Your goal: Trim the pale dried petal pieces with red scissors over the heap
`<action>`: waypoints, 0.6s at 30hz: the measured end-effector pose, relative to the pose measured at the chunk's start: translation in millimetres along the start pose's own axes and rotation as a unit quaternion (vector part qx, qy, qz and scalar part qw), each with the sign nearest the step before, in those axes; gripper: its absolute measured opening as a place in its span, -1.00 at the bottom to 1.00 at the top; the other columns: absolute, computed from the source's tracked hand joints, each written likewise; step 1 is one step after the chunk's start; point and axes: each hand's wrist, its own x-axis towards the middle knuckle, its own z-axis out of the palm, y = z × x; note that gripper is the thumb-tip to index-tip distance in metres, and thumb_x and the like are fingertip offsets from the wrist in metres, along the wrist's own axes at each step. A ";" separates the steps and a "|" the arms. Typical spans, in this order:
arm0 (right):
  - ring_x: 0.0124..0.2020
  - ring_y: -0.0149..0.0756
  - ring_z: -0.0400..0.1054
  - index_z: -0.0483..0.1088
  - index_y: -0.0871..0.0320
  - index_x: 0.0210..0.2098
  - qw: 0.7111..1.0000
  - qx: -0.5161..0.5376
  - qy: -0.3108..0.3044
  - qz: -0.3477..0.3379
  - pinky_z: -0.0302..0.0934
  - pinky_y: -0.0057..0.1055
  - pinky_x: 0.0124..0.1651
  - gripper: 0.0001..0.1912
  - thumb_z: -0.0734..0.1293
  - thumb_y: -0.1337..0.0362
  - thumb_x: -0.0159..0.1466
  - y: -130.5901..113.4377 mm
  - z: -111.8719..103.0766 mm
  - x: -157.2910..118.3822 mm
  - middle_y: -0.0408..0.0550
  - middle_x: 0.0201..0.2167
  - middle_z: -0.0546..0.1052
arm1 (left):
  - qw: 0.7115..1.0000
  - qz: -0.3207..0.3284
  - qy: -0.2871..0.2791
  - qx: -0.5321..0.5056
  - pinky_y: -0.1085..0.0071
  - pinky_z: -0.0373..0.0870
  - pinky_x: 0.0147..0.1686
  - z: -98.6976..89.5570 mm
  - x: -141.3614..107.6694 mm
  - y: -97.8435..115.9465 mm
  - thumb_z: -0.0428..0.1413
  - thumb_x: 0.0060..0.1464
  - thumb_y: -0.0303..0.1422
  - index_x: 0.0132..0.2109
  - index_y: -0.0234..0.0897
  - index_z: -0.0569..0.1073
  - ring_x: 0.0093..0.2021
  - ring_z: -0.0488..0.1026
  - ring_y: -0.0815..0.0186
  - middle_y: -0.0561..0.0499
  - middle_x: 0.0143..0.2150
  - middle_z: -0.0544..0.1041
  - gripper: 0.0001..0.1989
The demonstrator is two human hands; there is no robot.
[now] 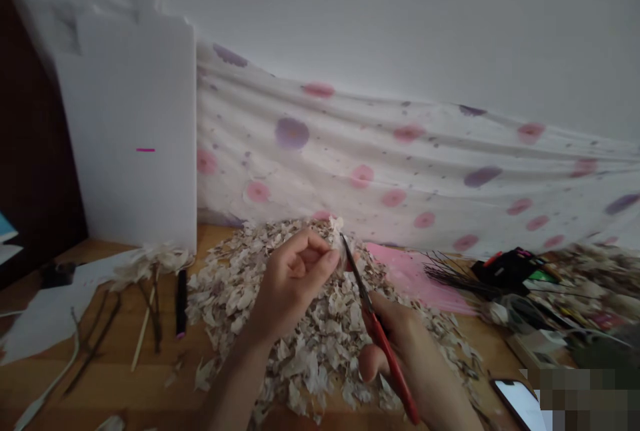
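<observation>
A pale, thin dried petal (337, 226) is pinched between the thumb and forefinger of my left hand (301, 271). My right hand (400, 331) grips red-handled scissors (384, 344). Their dark blades point up and to the left, right beside the pinched petal; whether they touch it I cannot tell. Both hands are above a large heap of dried, whitish-brown petals (315, 324) on the wooden table (125, 391). The fingers of my right hand are partly hidden behind the scissors.
On the left are a white foam board (135, 118), a dried flower bunch (150, 261), twigs, a black marker (181, 304) and paper. To the right lie a pink sheet (415, 274), dark wires (455, 278), a black pouch (505, 271) and a phone (520, 404). Floral cloth (360, 144) covers the wall behind.
</observation>
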 end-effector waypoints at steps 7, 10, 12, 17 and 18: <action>-0.48 -0.31 0.14 0.24 0.16 -0.35 0.998 -0.055 -0.029 -0.005 0.00 -0.45 -0.42 -0.68 0.30 0.07 0.01 -4.0 -6.3 -4.9 -0.15 -0.48 0.34 | 0.999 0.003 -0.053 -0.003 0.47 0.24 -0.47 -9.3 1.6 3.0 0.15 0.12 -0.33 -0.41 -0.20 0.39 -0.50 0.31 0.39 0.11 -0.52 0.38 -0.84; -0.46 -0.27 0.13 0.23 0.15 -0.35 0.996 -0.079 -0.032 -0.007 0.01 -0.43 -0.42 -0.69 0.23 0.08 0.01 -7.8 -5.6 -6.0 -0.10 -0.45 0.35 | 0.998 0.009 -0.061 0.000 0.47 0.26 -0.47 -10.5 1.4 4.3 0.15 0.10 -0.35 -0.43 -0.20 0.40 -0.50 0.33 0.38 0.10 -0.52 0.40 -0.85; -0.46 -0.26 0.12 0.19 0.14 -0.38 0.995 -0.091 -0.032 -0.003 0.01 -0.42 -0.43 -0.73 0.21 0.08 0.02 -9.3 -5.6 -5.6 -0.09 -0.46 0.35 | 0.998 0.006 -0.067 0.009 0.47 0.27 -0.47 -11.2 1.2 4.1 0.16 0.10 -0.35 -0.43 -0.20 0.41 -0.50 0.33 0.39 0.11 -0.51 0.40 -0.85; -0.51 -0.30 0.09 0.15 0.11 -0.40 0.995 -0.099 -0.031 0.008 -0.02 -0.45 -0.48 -0.77 0.26 0.15 0.01 -7.3 -7.0 -4.1 -0.15 -0.51 0.29 | 0.997 0.000 -0.074 0.004 0.47 0.30 -0.43 -13.8 1.1 0.9 0.17 0.11 -0.34 -0.39 -0.20 0.42 -0.45 0.35 0.37 0.09 -0.47 0.41 -0.87; -0.53 -0.32 0.09 0.15 0.11 -0.40 0.995 -0.092 -0.030 0.011 -0.04 -0.47 -0.50 -0.79 0.26 0.17 0.03 -6.3 -6.7 -3.9 -0.17 -0.53 0.27 | 0.997 -0.002 -0.078 0.004 0.47 0.29 -0.42 -14.3 1.1 0.3 0.17 0.11 -0.34 -0.39 -0.20 0.42 -0.44 0.35 0.37 0.09 -0.47 0.41 -0.87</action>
